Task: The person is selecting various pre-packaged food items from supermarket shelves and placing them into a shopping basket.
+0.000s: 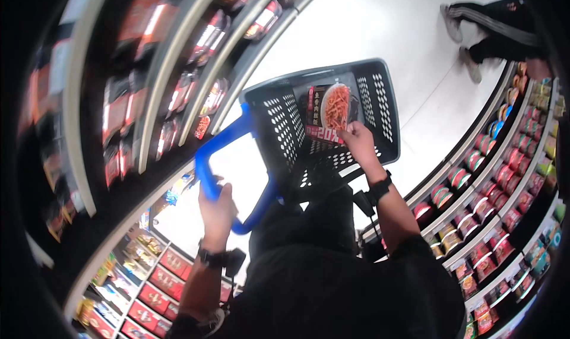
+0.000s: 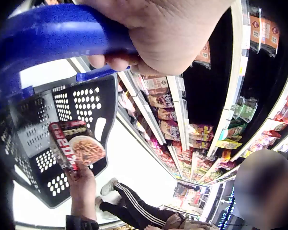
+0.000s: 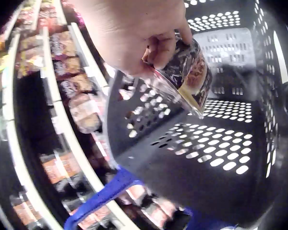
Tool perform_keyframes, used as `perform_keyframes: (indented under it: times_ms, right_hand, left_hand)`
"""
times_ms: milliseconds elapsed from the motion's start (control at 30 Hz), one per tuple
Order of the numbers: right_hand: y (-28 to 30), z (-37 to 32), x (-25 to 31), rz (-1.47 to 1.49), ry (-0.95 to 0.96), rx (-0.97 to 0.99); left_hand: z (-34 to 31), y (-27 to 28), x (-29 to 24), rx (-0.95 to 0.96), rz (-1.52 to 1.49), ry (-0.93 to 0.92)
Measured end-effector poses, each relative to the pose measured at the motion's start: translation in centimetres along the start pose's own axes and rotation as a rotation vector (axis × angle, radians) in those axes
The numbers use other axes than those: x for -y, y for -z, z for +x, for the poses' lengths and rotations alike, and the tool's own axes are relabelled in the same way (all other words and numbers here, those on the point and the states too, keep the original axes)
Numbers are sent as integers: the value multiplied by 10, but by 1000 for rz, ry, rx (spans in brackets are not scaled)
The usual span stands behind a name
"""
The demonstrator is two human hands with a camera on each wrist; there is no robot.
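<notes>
A black plastic basket (image 1: 279, 155) with perforated walls and a blue handle (image 1: 224, 138) hangs in front of my body. My left hand (image 1: 217, 214) grips that handle; the left wrist view shows its fingers (image 2: 116, 62) curled beneath the blue bar. At the basket's mouth, my right hand (image 1: 360, 144) pinches a packaged meal box (image 1: 328, 110) by its lower corner. The box front has a picture of shredded food in a bowl, dark and red panels and a large "20". In the right wrist view, clear wrap glints along the package (image 3: 194, 79), and the basket floor below shows bare holes.
Shelves of packaged food (image 1: 202, 42) rise close on the left. More shelves with round tubs and packets (image 1: 475, 202) curve along the right. A person in dark striped trousers (image 1: 493, 21) stands on the pale floor ahead. Red boxes (image 1: 172, 279) fill a rack at lower left.
</notes>
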State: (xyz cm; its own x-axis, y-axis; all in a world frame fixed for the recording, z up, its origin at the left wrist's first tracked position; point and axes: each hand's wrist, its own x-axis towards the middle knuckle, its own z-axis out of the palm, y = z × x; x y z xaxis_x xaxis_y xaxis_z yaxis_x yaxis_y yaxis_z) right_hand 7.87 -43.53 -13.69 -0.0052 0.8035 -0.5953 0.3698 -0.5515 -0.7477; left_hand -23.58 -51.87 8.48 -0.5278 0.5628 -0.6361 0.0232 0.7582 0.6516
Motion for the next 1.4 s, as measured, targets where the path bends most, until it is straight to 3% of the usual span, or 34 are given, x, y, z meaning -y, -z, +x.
perform_keyframes:
  times_ms: [67, 233, 267, 333, 400, 467, 533, 600, 633, 800, 833, 933, 1000, 1033, 1133, 1233, 1333, 1400]
  right_hand:
    - [29, -52, 70, 181, 18, 22]
    - [75, -162, 156, 477, 138, 48]
    - [77, -182, 171, 555, 175, 60]
    - [82, -214, 186, 668, 259, 93]
    - [79, -239, 206, 676, 296, 105]
    - [73, -264, 212, 699, 338, 169]
    - [70, -274, 215, 720, 409, 296]
    - [60, -302, 234, 743, 433, 325]
    - [51, -310, 244, 752, 450, 358]
    - [-9, -309, 246, 716, 467, 437]
    - [-23, -314, 253, 763, 514, 492]
    - [-59, -268, 227, 402, 499, 228]
    - [-76, -235, 183, -323, 729, -81]
    - [-82, -219, 162, -403, 833, -60]
    - [-98, -225, 134, -55, 468, 344]
    - [-94, -226, 132, -121, 288, 415]
    - [-93, -225, 129, -122, 286, 416]
    - [-91, -233, 128, -83, 277, 402]
  left_hand:
    - [0, -1, 2, 36, -22, -40]
    - [8, -19, 9, 178, -36, -204]
    - [13, -17, 13, 194, 114, -290]
    - [2, -11, 6, -73, 343, -923]
    - [-24, 10, -25, -50, 204, -965]
    - [-38, 32, -40, 418, -140, -845]
    - [-61, 63, -60, 936, -424, -498]
    - [-82, 75, -62, 986, -434, -516]
    - [-90, 83, -61, 948, -373, -535]
    - [-111, 129, -28, 728, -632, -415]
    - [-115, 147, -24, 653, -666, -465]
    - [-124, 204, -17, 478, -833, -561]
    - [-115, 244, -13, 355, -895, -623]
    - [-124, 265, -20, 302, -913, -643]
    - [-111, 321, -54, 121, -832, -755]
    - [-87, 352, -93, 90, -893, -786]
    - [-58, 370, -132, 108, -923, -755]
    - [-51, 367, -159, 17, -901, -833]
